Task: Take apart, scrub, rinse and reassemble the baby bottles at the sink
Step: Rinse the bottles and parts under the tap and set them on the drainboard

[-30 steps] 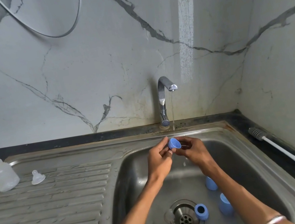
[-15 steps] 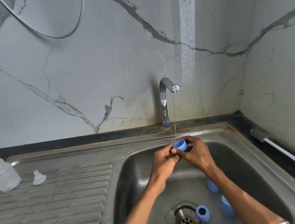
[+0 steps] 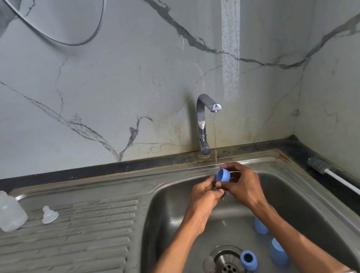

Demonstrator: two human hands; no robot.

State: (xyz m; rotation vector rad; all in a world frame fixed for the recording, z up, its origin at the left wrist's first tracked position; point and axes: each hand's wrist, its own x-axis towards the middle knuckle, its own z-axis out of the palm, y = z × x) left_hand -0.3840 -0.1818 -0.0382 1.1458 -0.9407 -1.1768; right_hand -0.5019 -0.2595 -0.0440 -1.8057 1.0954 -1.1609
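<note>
Holding blue cap (image 3: 223, 175), sink (image 3: 302, 189) holding blue parts (image 3: 278, 255)

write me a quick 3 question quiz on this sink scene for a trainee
1. True or false: the tap is running.
2. Which piece lies next to the clear bottle on the drainboard? A) a blue ring B) a clear teat C) a sponge
3. Fill in: the long white brush lies on the counter to the ____ of the basin.

Key
1. True: a thin stream falls onto the blue cap, which the right hand holds in its fingers while the left hand meets it from below.
2. B, the clear teat.
3. right
</note>
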